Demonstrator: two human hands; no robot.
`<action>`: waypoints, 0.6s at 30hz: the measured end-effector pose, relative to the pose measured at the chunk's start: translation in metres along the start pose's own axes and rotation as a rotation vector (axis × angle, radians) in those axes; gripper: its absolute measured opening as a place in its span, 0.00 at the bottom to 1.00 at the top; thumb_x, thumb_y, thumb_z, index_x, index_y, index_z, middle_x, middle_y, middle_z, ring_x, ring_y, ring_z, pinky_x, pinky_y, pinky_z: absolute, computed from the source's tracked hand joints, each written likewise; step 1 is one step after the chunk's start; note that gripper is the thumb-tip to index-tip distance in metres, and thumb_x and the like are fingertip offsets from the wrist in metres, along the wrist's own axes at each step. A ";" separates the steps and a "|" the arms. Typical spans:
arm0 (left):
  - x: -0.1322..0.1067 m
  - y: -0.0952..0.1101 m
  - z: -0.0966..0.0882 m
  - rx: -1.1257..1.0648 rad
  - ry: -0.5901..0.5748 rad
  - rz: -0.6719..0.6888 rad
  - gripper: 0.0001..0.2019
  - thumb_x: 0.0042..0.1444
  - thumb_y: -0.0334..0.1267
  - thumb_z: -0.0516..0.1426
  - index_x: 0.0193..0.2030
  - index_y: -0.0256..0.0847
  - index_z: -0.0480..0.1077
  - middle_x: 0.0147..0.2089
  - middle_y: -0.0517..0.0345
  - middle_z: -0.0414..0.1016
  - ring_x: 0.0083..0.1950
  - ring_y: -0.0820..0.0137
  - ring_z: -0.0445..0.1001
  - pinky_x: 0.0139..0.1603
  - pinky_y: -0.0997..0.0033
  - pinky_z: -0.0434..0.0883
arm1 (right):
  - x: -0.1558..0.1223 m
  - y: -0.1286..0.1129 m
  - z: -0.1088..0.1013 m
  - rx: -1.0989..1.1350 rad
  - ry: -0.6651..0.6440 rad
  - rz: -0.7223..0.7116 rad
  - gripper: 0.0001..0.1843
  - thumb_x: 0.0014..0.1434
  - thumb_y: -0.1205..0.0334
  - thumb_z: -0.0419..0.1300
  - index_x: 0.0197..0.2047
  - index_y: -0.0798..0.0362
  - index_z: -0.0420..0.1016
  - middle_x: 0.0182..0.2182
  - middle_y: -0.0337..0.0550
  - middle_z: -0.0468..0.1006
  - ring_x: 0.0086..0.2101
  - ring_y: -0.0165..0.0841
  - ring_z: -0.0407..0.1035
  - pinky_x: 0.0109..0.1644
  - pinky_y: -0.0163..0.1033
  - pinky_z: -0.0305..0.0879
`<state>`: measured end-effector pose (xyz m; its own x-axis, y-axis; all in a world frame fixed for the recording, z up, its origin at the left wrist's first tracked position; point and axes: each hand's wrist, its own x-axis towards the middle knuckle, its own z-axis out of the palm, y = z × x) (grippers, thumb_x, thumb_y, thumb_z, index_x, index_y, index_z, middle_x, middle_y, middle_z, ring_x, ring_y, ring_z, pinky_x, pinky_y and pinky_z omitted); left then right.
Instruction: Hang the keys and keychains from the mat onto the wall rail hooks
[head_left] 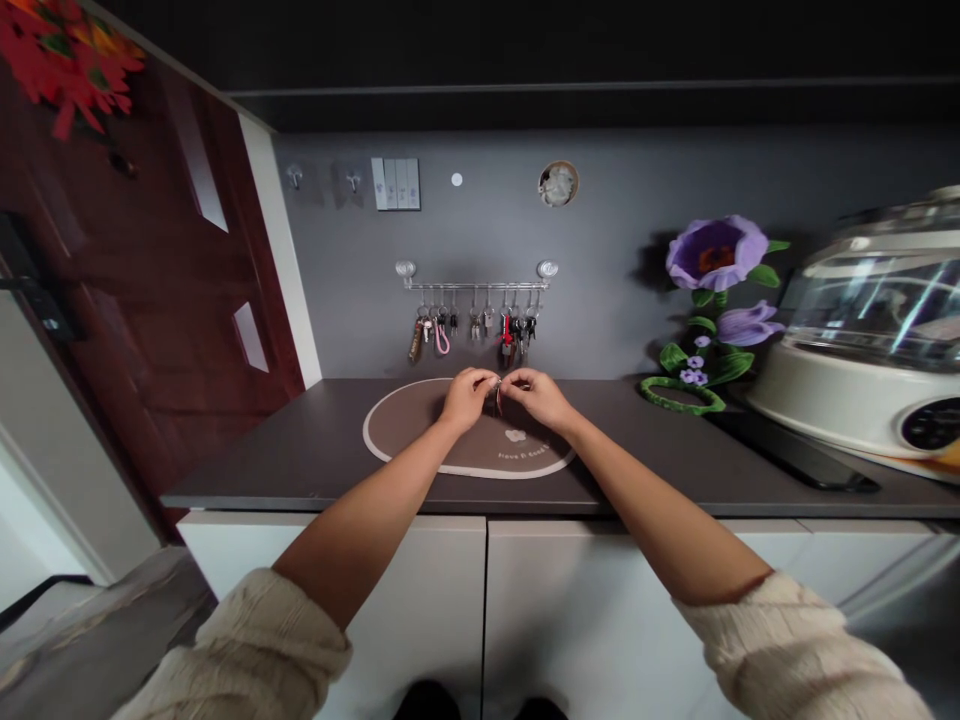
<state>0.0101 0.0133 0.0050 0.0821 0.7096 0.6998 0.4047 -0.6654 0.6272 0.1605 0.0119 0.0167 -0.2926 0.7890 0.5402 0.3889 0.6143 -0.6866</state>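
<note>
My left hand [469,394] and my right hand [535,392] meet above a brown oval mat [405,425] with a pale rim. Both are closed, thumb against fingers, on a small key ring [498,392] with a reddish strip hanging from it. My fingers cover most of it, so its finer parts cannot be made out. Just beyond my hands, several bunches of keys [480,325] hang from hooks on a clear wall rail [476,286]. Among them are a pink loop [442,338] and a red tag [507,330].
The mat lies on a dark counter [330,440] above white cabinet doors [420,590]. To the right stand a purple flower ornament [716,255], a black flat slab [795,455] and a white appliance with a clear top [847,390]. A dark red door [172,300] is at left.
</note>
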 end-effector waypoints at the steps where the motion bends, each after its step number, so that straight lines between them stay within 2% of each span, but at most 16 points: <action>1: 0.000 0.001 0.000 0.030 0.002 0.020 0.07 0.51 0.33 0.53 0.31 0.36 0.72 0.33 0.55 0.73 0.37 0.72 0.69 0.42 0.72 0.64 | 0.000 0.001 0.000 -0.015 0.005 0.001 0.10 0.48 0.58 0.55 0.28 0.57 0.70 0.26 0.40 0.72 0.27 0.26 0.65 0.36 0.32 0.61; 6: 0.000 0.002 0.001 0.066 -0.009 0.054 0.07 0.51 0.33 0.53 0.31 0.37 0.72 0.32 0.56 0.72 0.36 0.73 0.68 0.40 0.72 0.65 | 0.001 0.006 0.000 0.016 0.036 0.011 0.10 0.47 0.58 0.56 0.28 0.56 0.71 0.26 0.39 0.73 0.28 0.27 0.65 0.35 0.33 0.60; 12: 0.001 -0.005 0.003 0.000 0.089 -0.029 0.07 0.51 0.33 0.52 0.33 0.36 0.71 0.34 0.55 0.73 0.36 0.73 0.69 0.40 0.72 0.65 | 0.000 -0.001 -0.004 0.158 0.068 0.069 0.11 0.43 0.57 0.60 0.26 0.57 0.72 0.25 0.40 0.73 0.27 0.27 0.65 0.36 0.34 0.60; 18: -0.002 -0.009 0.003 0.128 0.029 0.024 0.08 0.52 0.34 0.51 0.31 0.36 0.71 0.32 0.55 0.72 0.35 0.72 0.68 0.38 0.72 0.64 | 0.001 0.003 -0.010 0.386 0.192 0.163 0.13 0.38 0.56 0.63 0.25 0.57 0.72 0.24 0.40 0.74 0.26 0.26 0.65 0.36 0.35 0.61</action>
<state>0.0093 0.0187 -0.0034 0.0679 0.6859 0.7245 0.5164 -0.6455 0.5628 0.1703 0.0142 0.0207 -0.0732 0.8820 0.4655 0.0518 0.4695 -0.8814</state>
